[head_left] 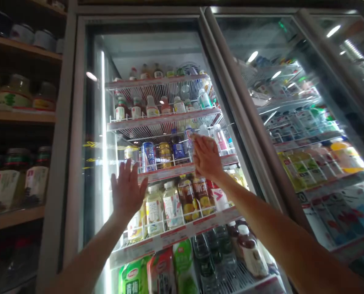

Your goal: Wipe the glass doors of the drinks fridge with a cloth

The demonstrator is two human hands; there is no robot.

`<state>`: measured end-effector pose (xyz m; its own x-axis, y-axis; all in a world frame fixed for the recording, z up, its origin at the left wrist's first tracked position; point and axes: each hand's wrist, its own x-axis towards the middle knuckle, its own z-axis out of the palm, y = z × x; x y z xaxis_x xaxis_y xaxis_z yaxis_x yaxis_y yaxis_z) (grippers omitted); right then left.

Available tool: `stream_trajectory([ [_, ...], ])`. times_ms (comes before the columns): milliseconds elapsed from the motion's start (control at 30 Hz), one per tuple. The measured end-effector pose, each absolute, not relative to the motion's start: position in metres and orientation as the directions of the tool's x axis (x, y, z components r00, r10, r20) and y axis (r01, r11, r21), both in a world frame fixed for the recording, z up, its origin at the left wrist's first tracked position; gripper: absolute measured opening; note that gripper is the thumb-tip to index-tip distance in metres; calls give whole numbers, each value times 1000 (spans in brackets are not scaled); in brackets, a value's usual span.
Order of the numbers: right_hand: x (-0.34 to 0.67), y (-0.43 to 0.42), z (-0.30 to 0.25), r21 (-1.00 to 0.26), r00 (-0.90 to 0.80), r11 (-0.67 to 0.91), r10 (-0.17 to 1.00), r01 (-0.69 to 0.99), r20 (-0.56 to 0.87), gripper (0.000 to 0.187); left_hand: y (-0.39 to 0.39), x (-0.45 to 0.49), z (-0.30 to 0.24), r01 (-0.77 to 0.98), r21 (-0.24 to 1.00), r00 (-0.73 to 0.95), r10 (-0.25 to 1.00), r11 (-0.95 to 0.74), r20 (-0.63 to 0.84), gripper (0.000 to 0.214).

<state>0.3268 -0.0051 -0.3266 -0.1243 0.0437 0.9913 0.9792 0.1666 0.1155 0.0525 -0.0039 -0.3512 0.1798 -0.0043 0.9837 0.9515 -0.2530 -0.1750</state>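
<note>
Left hand (127, 191) grip wide open, fingers spread, holding nothing, just below blue can (147, 157). Right hand (206, 157) grip open, empty, fingertips near clear bottle (188, 139) on fridge shelf (166, 173); contact unclear.

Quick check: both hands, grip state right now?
Left grip: open, fingers spread, holding nothing.
Right grip: open, fingertips by a bottle; no clear hold.
</note>
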Motion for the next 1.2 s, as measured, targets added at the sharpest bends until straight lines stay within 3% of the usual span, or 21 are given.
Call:
stream_trajectory([
  [133,393,-3,-348,-91,90,52,4,995,996,53,-1,95,-359,921,-243,246,-29,-305,969,57],
  [367,390,1,-391,-235,238,46,-90,971,967,55,1,157,-379,847,-373,370,-84,-378,925,52],
  [633,247,-2,-404,151,-172,269,58,951,983,54,-4,81,-397,909,-278,283,-32,-312,959,54],
  [800,169,-3,-426,449,-490,447,-26,774,871,50,-17,26,-402,959,-146,163,51,-244,985,57],
  [1000,185,-3,-428,397,-439,438,-6,807,898,52,-21,13,-408,969,-108,133,101,-221,986,58],
  [1200,291,-4,-426,134,-145,210,39,969,989,52,-6,40,-414,948,-158,181,60,-275,982,56],
])
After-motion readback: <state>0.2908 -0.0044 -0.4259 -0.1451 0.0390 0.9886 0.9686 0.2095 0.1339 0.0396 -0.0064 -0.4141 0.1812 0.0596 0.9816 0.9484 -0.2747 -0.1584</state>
